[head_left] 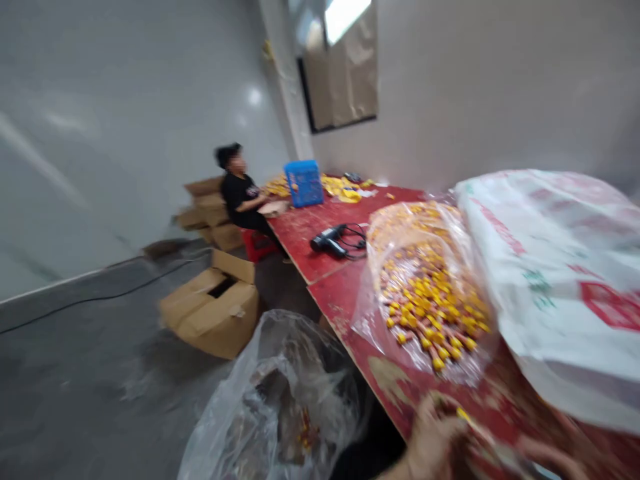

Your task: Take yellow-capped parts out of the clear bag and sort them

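Observation:
My left hand (434,432) is closed in a pinch over the table's near edge. A small yellow-headed piece (463,415) shows at its fingertips. To its right, my right hand (553,455) is low in the view and smeared by motion, so its fingers cannot be made out. Something pale and greyish (545,471) shows beside it, too blurred to name. Just beyond both hands lies an open clear plastic bag (367,327) full of small pieces (433,303) with yellow heads and pinkish stems.
A big white printed sack (545,267) stands at right on the red table (327,293). Farther back are a black hair dryer (327,239) and a blue crate (305,183). A seated person (243,193) works there. A clear bag (240,407) and a carton (210,303) are on the floor.

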